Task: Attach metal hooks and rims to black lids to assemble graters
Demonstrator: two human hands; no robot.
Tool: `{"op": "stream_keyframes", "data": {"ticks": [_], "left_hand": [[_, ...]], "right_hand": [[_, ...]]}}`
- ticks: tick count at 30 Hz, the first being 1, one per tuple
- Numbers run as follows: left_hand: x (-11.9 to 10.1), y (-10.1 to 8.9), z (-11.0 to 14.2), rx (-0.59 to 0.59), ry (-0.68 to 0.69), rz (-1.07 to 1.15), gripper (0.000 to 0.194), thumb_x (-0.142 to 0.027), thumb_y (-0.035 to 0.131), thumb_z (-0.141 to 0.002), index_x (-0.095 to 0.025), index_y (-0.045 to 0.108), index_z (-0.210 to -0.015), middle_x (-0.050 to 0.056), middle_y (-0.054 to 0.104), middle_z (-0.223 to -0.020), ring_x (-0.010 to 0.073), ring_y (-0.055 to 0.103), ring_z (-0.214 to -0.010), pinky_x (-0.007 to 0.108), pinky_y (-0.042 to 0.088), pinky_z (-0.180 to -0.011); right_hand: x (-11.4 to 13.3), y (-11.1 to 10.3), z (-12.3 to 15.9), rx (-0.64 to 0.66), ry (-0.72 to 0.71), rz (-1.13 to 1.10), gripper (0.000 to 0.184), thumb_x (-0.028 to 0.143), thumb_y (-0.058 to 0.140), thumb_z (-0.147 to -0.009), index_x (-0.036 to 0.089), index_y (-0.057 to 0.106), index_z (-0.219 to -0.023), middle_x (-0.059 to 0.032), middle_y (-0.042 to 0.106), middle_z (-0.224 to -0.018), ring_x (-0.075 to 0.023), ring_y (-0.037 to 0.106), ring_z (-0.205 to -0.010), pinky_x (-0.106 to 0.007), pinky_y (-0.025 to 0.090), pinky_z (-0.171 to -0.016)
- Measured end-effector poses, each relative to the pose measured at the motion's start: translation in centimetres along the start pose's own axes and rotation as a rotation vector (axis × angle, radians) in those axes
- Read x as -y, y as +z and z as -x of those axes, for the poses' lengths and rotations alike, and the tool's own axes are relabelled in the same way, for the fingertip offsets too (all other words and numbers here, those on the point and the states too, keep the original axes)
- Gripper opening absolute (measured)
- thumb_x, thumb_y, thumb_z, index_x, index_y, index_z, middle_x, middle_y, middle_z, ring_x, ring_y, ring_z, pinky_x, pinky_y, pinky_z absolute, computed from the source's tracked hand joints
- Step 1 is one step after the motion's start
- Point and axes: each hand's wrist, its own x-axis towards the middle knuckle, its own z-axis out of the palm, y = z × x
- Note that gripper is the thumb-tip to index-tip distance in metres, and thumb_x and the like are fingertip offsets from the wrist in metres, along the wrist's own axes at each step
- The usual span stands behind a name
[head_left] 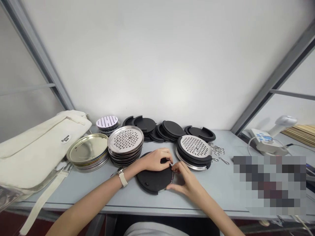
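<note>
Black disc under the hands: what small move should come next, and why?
Probably steady the black disc with the right hand while the left hand eases the small shiny piece against its edge: both hands meet around that piece at the disc's right side, though which grips it is unclear.

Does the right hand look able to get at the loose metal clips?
Probably yes: the clips lie uncovered beside the right stack, and the way past that stack's front seems unobstructed. The right hand is at the edge of the black disc, though, and would have to leave it first.
</note>
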Motion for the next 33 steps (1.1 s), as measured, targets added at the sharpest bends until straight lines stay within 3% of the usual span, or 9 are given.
{"op": "stream_keyframes", "data": {"ticks": [3, 6, 8, 18, 24, 25, 27, 30, 33], "left_hand": [[0.0, 0.0, 0.0, -0.008, -0.025, -0.001, 0.018, -0.007, 0.052, -0.081, -0.017, 0.065, -0.087, 0.004, 0.06, -0.09, 0.0155, 0.059, -0.086, 0.026, 0.046, -0.082], [-0.1, 0.0, -0.1, -0.014, -0.032, -0.007, 0.018, -0.007, 0.052, -0.082, -0.017, 0.065, -0.087, 0.004, 0.061, -0.09, 0.0159, 0.059, -0.087, 0.026, 0.046, -0.082], [-0.2, 0.0, -0.1, -0.016, -0.023, -0.011, 0.017, -0.007, 0.052, -0.082, -0.017, 0.065, -0.087, 0.004, 0.06, -0.09, 0.016, 0.059, -0.087, 0.026, 0.046, -0.083], [-1.0, -0.4, -0.1, -0.086, -0.064, 0.011, 0.017, -0.013, 0.048, -0.089, -0.016, 0.064, -0.088, 0.004, 0.061, -0.09, 0.0152, 0.058, -0.082, 0.026, 0.046, -0.078], [-3.0, -2.5, 0.0, -0.055, -0.056, 0.067, 0.015, -0.019, 0.052, -0.089, -0.018, 0.063, -0.1, 0.004, 0.064, -0.096, 0.0159, 0.06, -0.086, 0.026, 0.047, -0.079], [-3.3, -3.0, 0.5, -0.001, -0.054, 0.054, 0.021, -0.024, 0.058, -0.087, -0.019, 0.061, -0.107, 0.005, 0.065, -0.101, 0.0176, 0.06, -0.09, 0.028, 0.047, -0.082], [-3.6, -4.1, 1.8, 0.148, -0.019, 0.019, 0.056, -0.037, 0.076, -0.073, -0.021, 0.055, -0.123, 0.008, 0.064, -0.114, 0.0234, 0.06, -0.102, 0.033, 0.046, -0.091], [-3.5, -5.0, 4.5, 0.294, 0.009, -0.085, 0.101, -0.049, 0.085, -0.057, -0.025, 0.038, -0.143, 0.014, 0.042, -0.146, 0.0337, 0.038, -0.134, 0.044, 0.028, -0.112], [-3.3, -4.3, 6.8, 0.335, -0.092, -0.209, 0.106, -0.059, 0.081, -0.057, -0.032, 0.031, -0.147, 0.012, 0.014, -0.158, 0.0386, 0.016, -0.143, 0.054, 0.017, -0.114]], "right_hand": [[-0.1, -0.2, 0.0, 0.006, -0.027, -0.026, 0.035, 0.046, 0.067, -0.083, 0.022, 0.051, -0.102, -0.0037, 0.054, -0.094, -0.0205, 0.056, -0.086, -0.033, 0.051, -0.076], [0.1, -0.4, 0.0, 0.01, -0.028, -0.05, 0.014, 0.034, 0.044, -0.098, 0.022, 0.051, -0.099, -0.0045, 0.054, -0.092, -0.0189, 0.056, -0.084, -0.032, 0.049, -0.077], [0.2, -0.4, -0.1, 0.004, -0.027, -0.055, 0.017, 0.026, 0.034, -0.101, 0.022, 0.05, -0.095, -0.0044, 0.054, -0.09, -0.0179, 0.056, -0.082, -0.032, 0.048, -0.077], [-0.5, 0.3, -0.2, -0.11, -0.043, -0.045, 0.009, 0.022, 0.039, -0.097, 0.022, 0.047, -0.092, -0.0029, 0.057, -0.081, -0.0161, 0.056, -0.071, -0.029, 0.051, -0.067], [-1.0, 0.4, -0.1, -0.132, -0.024, -0.008, 0.024, 0.023, 0.039, -0.097, 0.02, 0.043, -0.12, -0.0042, 0.057, -0.085, -0.0179, 0.06, -0.077, -0.031, 0.053, -0.073], [-1.1, 0.4, -0.1, -0.13, -0.028, 0.004, 0.025, 0.023, 0.038, -0.097, 0.02, 0.044, -0.122, -0.0045, 0.057, -0.086, -0.0183, 0.06, -0.078, -0.032, 0.053, -0.074], [-1.1, 0.3, 0.0, -0.131, -0.035, 0.026, 0.024, 0.023, 0.038, -0.097, 0.02, 0.047, -0.119, -0.005, 0.057, -0.087, -0.0192, 0.06, -0.08, -0.033, 0.053, -0.075], [-1.0, 0.2, -0.1, -0.13, -0.012, 0.036, 0.022, 0.023, 0.038, -0.098, 0.021, 0.051, -0.116, -0.0067, 0.057, -0.092, -0.0201, 0.061, -0.083, -0.034, 0.053, -0.077], [-0.9, 0.2, -0.1, -0.121, 0.007, 0.023, 0.021, 0.023, 0.038, -0.098, 0.022, 0.052, -0.114, -0.0079, 0.057, -0.098, -0.0207, 0.061, -0.087, -0.035, 0.053, -0.079]]}}
